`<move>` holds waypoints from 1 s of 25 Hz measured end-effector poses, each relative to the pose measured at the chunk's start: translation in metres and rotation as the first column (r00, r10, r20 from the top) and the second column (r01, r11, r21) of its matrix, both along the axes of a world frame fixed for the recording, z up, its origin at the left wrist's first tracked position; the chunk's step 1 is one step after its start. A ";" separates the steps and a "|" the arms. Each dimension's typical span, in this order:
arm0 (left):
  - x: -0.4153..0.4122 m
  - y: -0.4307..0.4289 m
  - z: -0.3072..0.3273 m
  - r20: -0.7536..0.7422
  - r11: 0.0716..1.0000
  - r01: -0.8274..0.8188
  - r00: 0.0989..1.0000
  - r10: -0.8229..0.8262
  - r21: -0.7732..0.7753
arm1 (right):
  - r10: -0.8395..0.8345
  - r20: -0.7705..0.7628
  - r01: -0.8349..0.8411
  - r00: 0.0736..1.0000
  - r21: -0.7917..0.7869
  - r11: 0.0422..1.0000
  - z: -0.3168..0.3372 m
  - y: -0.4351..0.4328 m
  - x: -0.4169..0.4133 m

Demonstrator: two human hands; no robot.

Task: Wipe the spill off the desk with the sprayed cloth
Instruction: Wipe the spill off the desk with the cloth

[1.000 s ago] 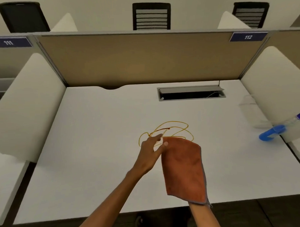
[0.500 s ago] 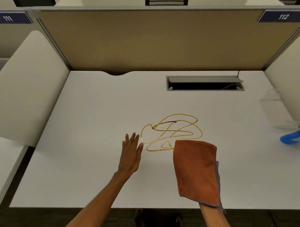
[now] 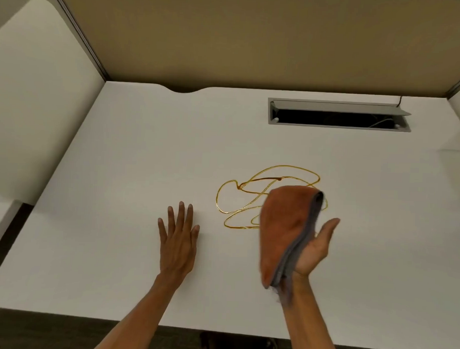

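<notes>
A thin amber spill loops across the middle of the white desk. My right hand is turned on edge just right of it and holds a folded orange cloth with a grey edge. The cloth hangs above the desk and hides the spill's lower right part. My left hand lies flat on the desk, palm down and fingers spread, a short way left of the spill and holding nothing.
A grey cable port with an open lid is set into the desk at the back right. A tan partition closes the back, and white side panels flank the desk. The desk's front edge runs just under my forearms.
My left hand let go of the cloth and settled flat on the desk. My right hand turned the cloth on edge and moved it over the spill. The view tilted down.
</notes>
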State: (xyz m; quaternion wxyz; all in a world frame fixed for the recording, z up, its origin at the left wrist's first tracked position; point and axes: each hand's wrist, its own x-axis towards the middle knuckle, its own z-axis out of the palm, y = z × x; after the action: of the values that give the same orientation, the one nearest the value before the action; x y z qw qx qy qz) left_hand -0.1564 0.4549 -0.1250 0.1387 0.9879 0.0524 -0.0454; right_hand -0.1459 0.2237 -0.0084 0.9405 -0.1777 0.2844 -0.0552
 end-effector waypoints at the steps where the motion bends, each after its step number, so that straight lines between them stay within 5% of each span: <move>1: -0.003 0.004 -0.008 -0.010 1.000 0.000 1.000 0.000 0.028 | 0.059 -0.059 -0.059 0.996 0.008 0.998 -0.004 0.007 0.001; 5: -0.011 0.011 -0.024 0.028 0.999 0.005 1.000 -0.006 0.039 | 0.247 -0.265 -0.226 0.932 0.110 0.968 -0.019 0.031 -0.012; 9: -0.009 0.010 -0.027 0.016 0.998 -0.014 1.000 0.013 0.059 | 0.311 -0.322 -0.328 0.894 0.000 0.945 -0.003 0.021 -0.027; 13: -0.009 0.011 -0.030 0.014 0.997 -0.006 1.000 0.005 0.074 | 0.164 -0.250 -0.207 0.954 -0.156 0.966 0.009 -0.001 -0.050; 15: -0.009 0.011 -0.029 -0.001 0.997 0.004 1.000 -0.003 0.082 | 0.058 -0.197 -0.128 0.979 -0.366 0.922 0.012 0.021 -0.046; 18: -0.008 0.012 -0.028 -0.004 0.996 0.025 1.000 -0.025 0.084 | 0.127 -0.159 -0.203 0.979 -0.693 0.692 0.001 0.074 -0.009; 22: -0.004 0.015 -0.030 0.018 0.996 0.065 0.998 -0.066 0.065 | 0.327 -0.148 -0.286 0.933 -0.857 0.429 -0.051 0.086 0.022; 25: 0.001 0.018 -0.029 0.037 0.996 0.081 0.996 -0.082 0.039 | 0.346 -0.258 -0.300 0.902 -0.951 0.072 -0.094 0.065 0.025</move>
State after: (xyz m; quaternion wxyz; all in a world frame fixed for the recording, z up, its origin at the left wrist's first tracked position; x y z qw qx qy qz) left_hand -0.1552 0.4733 -0.1542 0.1190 0.9924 0.0102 -0.0310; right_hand -0.1206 0.2888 -0.1022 0.5911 -0.7979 0.1165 -0.0192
